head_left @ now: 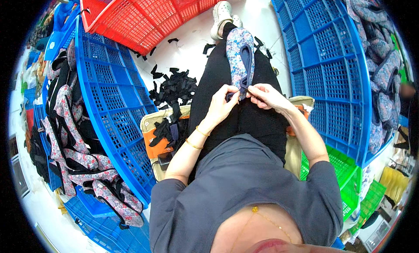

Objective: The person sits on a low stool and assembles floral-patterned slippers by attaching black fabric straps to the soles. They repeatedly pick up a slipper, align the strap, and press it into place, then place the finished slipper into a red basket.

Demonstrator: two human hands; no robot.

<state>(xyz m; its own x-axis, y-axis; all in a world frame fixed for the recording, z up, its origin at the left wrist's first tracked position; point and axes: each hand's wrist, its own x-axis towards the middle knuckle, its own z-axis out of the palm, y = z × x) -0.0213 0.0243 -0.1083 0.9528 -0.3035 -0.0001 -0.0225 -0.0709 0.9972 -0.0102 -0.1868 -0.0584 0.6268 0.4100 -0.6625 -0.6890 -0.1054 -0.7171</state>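
A floral slipper point(236, 50), blue and pink with a dark lining, lies lengthwise over my black-trousered legs, its opening facing up. My left hand point(221, 104) is closed in a pinch at the slipper's near end, where a bit of dark material shows between thumb and fingers. On the other side of that same end, my right hand point(267, 97) is closed, thumb and forefinger pinched at the edge. Something thin and dark shows at its fingertips, too small to name. Both hands touch the slipper, a short gap apart.
Blue crates point(114, 104) on my left hold pink floral slippers point(70, 117). On my right, another blue crate point(321, 70) stands by more blue floral slippers point(386, 74). A red crate point(144, 17) is ahead. Black fabric scraps point(174, 87) litter the floor; a green crate point(338, 165) sits behind right.
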